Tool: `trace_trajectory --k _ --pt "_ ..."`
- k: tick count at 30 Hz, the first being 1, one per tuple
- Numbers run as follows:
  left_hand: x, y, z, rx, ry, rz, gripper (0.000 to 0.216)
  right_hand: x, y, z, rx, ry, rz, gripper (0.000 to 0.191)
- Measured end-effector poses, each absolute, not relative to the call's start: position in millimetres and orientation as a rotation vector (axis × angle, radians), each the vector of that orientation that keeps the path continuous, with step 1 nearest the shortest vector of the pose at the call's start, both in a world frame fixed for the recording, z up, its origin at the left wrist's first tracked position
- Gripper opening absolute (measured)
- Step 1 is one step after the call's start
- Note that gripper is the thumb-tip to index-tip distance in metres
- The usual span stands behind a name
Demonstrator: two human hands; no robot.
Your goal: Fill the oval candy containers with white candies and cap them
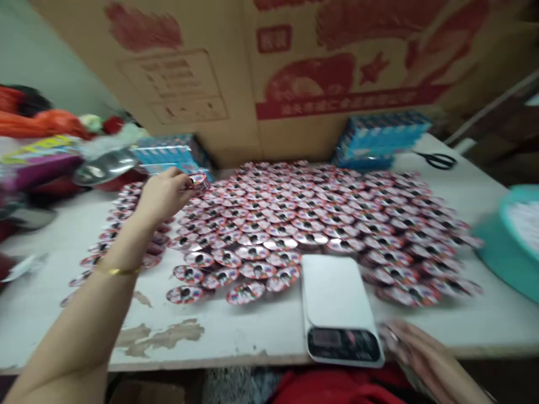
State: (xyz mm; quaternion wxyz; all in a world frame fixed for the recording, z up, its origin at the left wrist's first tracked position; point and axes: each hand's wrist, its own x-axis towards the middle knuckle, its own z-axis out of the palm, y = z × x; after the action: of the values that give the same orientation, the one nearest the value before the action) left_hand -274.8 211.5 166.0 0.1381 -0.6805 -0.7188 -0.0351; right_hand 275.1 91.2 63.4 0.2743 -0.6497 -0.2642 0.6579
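My left hand (162, 193) reaches out over the table and pinches one small round red-and-white tin (199, 182) just above the spread of tins. Several dozen identical tins (303, 224) lie in overlapping rows across the white table (236, 331). A white digital kitchen scale (337, 306) sits at the near edge, its dark display facing me. My right hand (425, 359) is low at the table's front edge beside the scale, blurred by motion; it looks curled on something I cannot identify.
A large printed cardboard box (269, 73) stands behind the tins. Blue packets (379, 140) are stacked at back right, more (168, 154) at back left. Black scissors (438, 161) lie far right. A teal basin (514, 241) sits at the right edge. Colourful bags (50, 146) crowd the left.
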Motion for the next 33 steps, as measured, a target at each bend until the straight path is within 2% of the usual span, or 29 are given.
trace_trajectory --k 3,6,11,15,18,22,25,29,33 --pt "-176 183 165 -2.213 -2.021 -0.401 0.043 288 80 69 -1.620 -0.595 1.864 0.035" --pt "-69 148 149 -2.529 -2.024 -0.681 0.035 294 78 73 -1.544 -0.619 1.889 0.034" --pt "37 125 110 -2.764 -1.787 -0.723 0.041 310 62 80 -1.469 -0.684 1.910 0.038" --pt "48 126 101 -2.785 -1.726 -0.672 0.056 319 48 83 -1.453 -0.705 1.938 0.038" --pt "38 112 105 -2.759 -1.733 -0.782 0.062 320 45 85 -1.439 -0.697 1.951 0.037" --pt "18 69 95 -2.523 -1.898 -1.081 0.039 319 46 87 -1.463 -0.752 1.976 0.040" --pt "5 31 67 -2.396 -2.102 -1.137 0.026 317 51 90 -1.484 -0.853 1.989 0.041" --pt "-6 1 24 -2.284 -2.321 -1.066 0.023 310 65 100 -1.433 -1.056 1.960 0.038" --pt "-8 -5 1 -2.202 -2.314 -0.990 0.021 297 88 115 -1.370 -1.244 1.902 0.037"
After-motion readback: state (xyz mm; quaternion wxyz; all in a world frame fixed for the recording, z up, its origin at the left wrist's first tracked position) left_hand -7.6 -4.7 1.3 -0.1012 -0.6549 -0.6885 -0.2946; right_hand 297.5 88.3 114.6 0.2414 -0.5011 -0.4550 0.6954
